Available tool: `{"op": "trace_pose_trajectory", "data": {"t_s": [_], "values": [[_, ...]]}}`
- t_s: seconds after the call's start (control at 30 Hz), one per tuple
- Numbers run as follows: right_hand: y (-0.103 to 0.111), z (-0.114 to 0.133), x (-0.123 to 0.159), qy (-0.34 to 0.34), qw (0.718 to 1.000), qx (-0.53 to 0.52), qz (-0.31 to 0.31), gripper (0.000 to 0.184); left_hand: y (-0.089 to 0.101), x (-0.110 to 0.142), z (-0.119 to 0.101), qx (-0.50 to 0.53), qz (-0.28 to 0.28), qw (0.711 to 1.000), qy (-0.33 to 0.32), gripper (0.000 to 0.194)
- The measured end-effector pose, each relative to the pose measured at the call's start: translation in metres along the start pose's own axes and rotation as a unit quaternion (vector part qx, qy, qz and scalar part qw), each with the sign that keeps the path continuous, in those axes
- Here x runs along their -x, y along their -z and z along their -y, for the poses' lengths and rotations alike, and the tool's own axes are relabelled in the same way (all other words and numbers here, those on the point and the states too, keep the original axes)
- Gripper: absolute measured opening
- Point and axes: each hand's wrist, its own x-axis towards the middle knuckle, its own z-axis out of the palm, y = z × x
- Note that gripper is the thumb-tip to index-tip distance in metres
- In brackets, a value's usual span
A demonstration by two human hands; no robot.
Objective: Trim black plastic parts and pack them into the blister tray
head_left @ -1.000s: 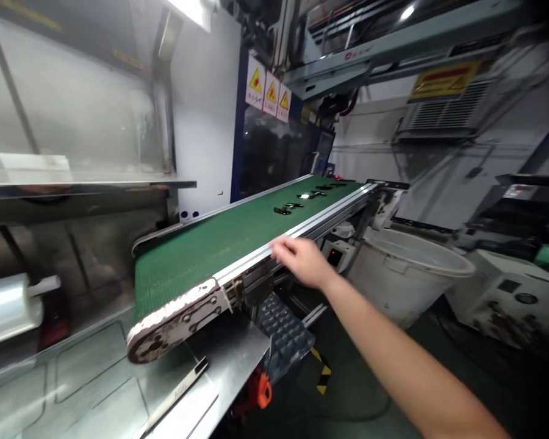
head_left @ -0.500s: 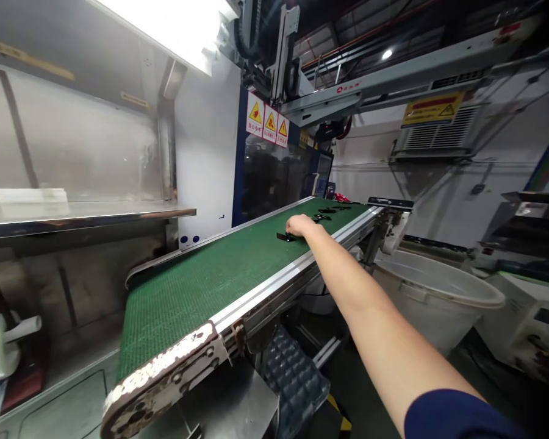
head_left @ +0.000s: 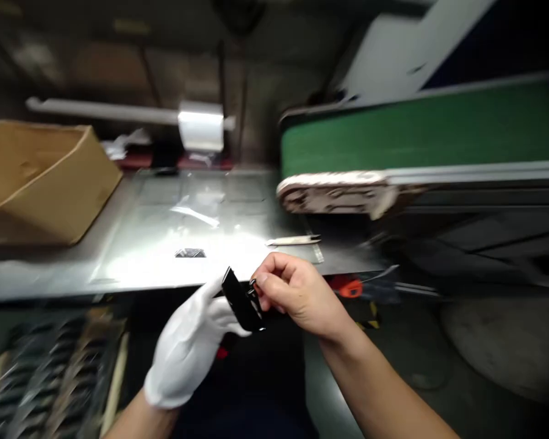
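Observation:
Both hands meet in front of me on a small black plastic part [head_left: 242,300]. My right hand [head_left: 297,292], bare, is curled and pinches the part's right end. My left hand [head_left: 193,341], in a white glove, grips the part from the left and below. The part is flat, glossy and tilted. They are held just in front of the near edge of a shiny metal table [head_left: 132,250]. Another small dark piece [head_left: 190,252] lies on the table. The picture is blurred by motion.
A green conveyor belt [head_left: 416,131] ends at the right above the table. An open cardboard box [head_left: 41,177] stands at the left. A roll of clear film [head_left: 201,125] sits at the back. A thin white blade-like tool [head_left: 293,240] lies on the table. A pale tub [head_left: 503,341] is at lower right.
My right hand reached onto the belt to the black parts, then came back with one. The view swung left and down to the table, and my gloved left hand joined in holding the part.

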Motion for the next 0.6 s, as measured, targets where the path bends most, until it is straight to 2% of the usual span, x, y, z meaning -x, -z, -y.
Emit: {"op": "trace_pose_trajectory", "data": {"t_s": [0.03,0.1,0.17,0.27,0.43,0.6], "values": [[-0.021,-0.019,-0.003,-0.029,0.999,-0.024,0.007,0.014,0.011,0.012,0.008,0.05,-0.026,0.998,0.023,0.042],[-0.051,-0.05,-0.009,-0.067,0.997,-0.031,0.005,0.011,0.032,0.028,0.021,0.117,-0.051,0.991,0.042,0.041],[-0.069,-0.069,-0.012,-0.089,0.996,-0.012,0.003,0.01,0.049,0.04,0.029,0.142,-0.06,0.987,0.053,0.039],[-0.088,-0.082,-0.01,-0.111,0.994,-0.006,-0.001,0.011,0.066,0.057,0.033,0.161,-0.069,0.982,0.063,0.038],[-0.11,-0.091,-0.006,-0.128,0.992,-0.008,0.005,0.008,0.084,0.074,0.037,0.181,-0.077,0.979,0.061,0.04],[-0.106,-0.094,-0.004,-0.115,0.993,-0.008,0.036,0.007,0.091,0.076,0.042,0.195,-0.076,0.975,0.069,0.038]]}}
